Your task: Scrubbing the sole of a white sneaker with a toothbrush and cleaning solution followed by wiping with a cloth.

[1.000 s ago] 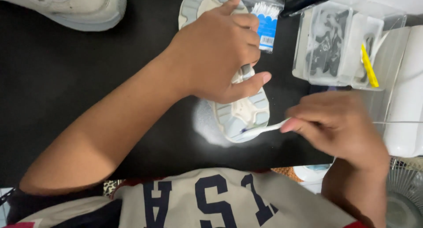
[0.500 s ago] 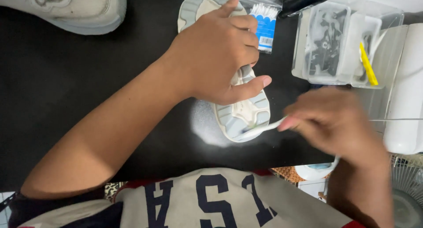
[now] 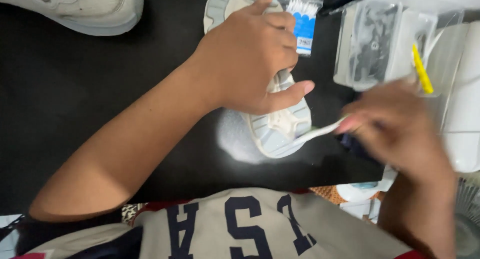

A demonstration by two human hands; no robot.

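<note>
Centre of frame: left hand (image 3: 250, 59) clamped over an upturned shoe (image 3: 277, 124), sole up, thumb pressed along the sole's right edge, heel end toward the lower middle. Right of centre: right hand (image 3: 395, 126), blurred, fingers closed on a white toothbrush (image 3: 320, 133) with its head lying on the sole's right rim near the heel. Just left of the heel, a pale wet patch (image 3: 232, 139) on the black tabletop (image 3: 75, 89). Upper left corner: a second light shoe (image 3: 85, 9), well apart, with wide bare tabletop between it and the forearm. Upper middle, touching the left hand's knuckles: a pack of cotton swabs (image 3: 302, 24). Upper right, crowded: a clear plastic box (image 3: 385, 44) with a yellow stick (image 3: 422, 69) at its right edge, near the right hand. Tabletop's near edge across the lower frame, just under the heel.
</note>
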